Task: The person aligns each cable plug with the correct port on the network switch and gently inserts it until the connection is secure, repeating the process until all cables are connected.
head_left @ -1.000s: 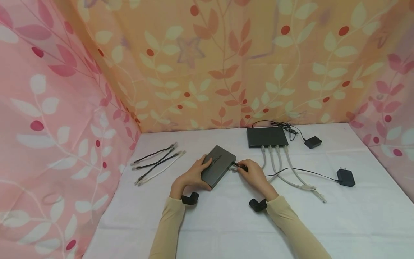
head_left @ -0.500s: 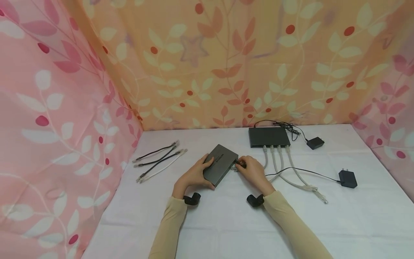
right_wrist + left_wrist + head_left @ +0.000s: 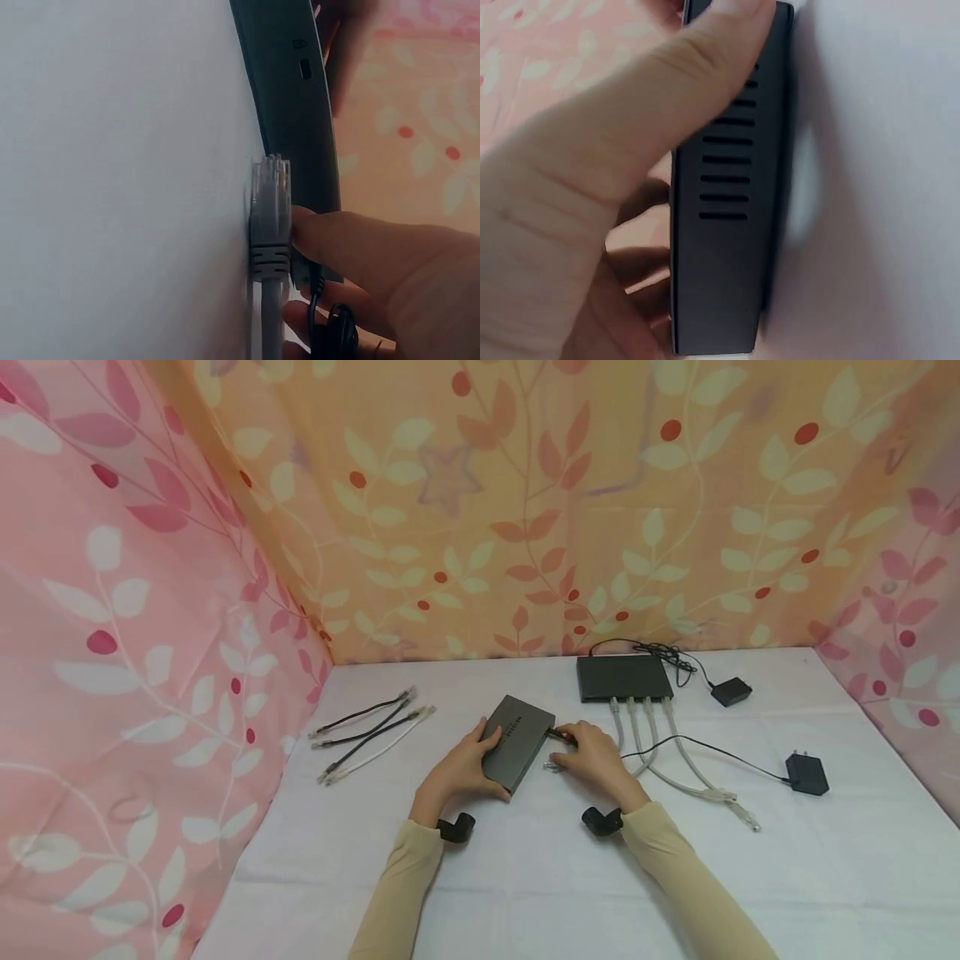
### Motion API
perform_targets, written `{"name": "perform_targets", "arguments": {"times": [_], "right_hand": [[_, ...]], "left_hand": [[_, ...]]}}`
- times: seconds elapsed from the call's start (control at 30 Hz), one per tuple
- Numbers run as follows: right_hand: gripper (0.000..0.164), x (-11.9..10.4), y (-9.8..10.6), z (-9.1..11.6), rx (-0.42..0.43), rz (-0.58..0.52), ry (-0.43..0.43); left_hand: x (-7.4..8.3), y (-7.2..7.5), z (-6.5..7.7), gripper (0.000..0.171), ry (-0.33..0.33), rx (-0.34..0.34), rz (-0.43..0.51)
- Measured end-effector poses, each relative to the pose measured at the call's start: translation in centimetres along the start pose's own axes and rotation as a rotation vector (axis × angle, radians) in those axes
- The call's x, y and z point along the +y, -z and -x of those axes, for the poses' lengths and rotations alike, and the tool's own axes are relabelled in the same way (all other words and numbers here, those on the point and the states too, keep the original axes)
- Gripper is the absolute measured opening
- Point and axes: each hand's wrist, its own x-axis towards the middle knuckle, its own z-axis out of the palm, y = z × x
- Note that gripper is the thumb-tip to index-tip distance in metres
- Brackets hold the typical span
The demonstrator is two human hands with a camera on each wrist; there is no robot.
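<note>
My left hand (image 3: 459,770) grips a flat grey network switch (image 3: 519,745) along its near-left edge, with the thumb at the corner and the fingers beneath and behind. The left wrist view shows the thumb over the slotted vent side of the switch (image 3: 726,262). Against the far-right side of the switch, my right hand (image 3: 598,764) pinches the plug end of a black power cord (image 3: 318,286). The plug's tip is hidden by the thumb. A clear Ethernet plug (image 3: 271,202) on a grey cable lies beside the thumb, close along the switch's lower edge.
A second black switch (image 3: 626,677) stands at the back with several grey Ethernet cables (image 3: 697,792) running from it. Two black power adapters, one at the back (image 3: 731,691) and one at right (image 3: 807,773), lie there. Several short patch cables (image 3: 371,737) lie at left.
Both hands and the grey switch have shifted slightly right. The right hand has drawn back a little from the switch's side, and the black cord behind it arches higher.
</note>
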Motion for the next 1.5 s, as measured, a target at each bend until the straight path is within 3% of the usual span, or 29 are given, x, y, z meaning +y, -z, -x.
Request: {"name": "perform_targets", "arguments": {"times": [0.4,0.73,0.97,1.3,1.5], "right_hand": [[0.062,0.5,0.6,1.8,0.015,0.028,0.084],[0.069,1.4,1.4,2.7,-0.081,-0.008,0.120],[0.070,2.4,1.7,3.3,-0.105,-0.044,0.172],[0.069,3.3,1.7,4.2,-0.090,-0.075,0.262],[0.067,3.2,1.6,4.3,-0.074,-0.049,0.269]], "left_hand": [[2.3,-1.0,0.1,0.117,0.044,0.077,-0.083],[3.2,-2.4,0.0,0.115,0.087,0.161,-0.088],[4.4,-3.2,0.0,0.113,0.118,0.244,-0.070],[6.0,-4.7,-0.5,0.113,0.200,0.324,-0.102],[7.4,-5.4,-0.8,0.113,0.241,0.351,-0.138]]}}
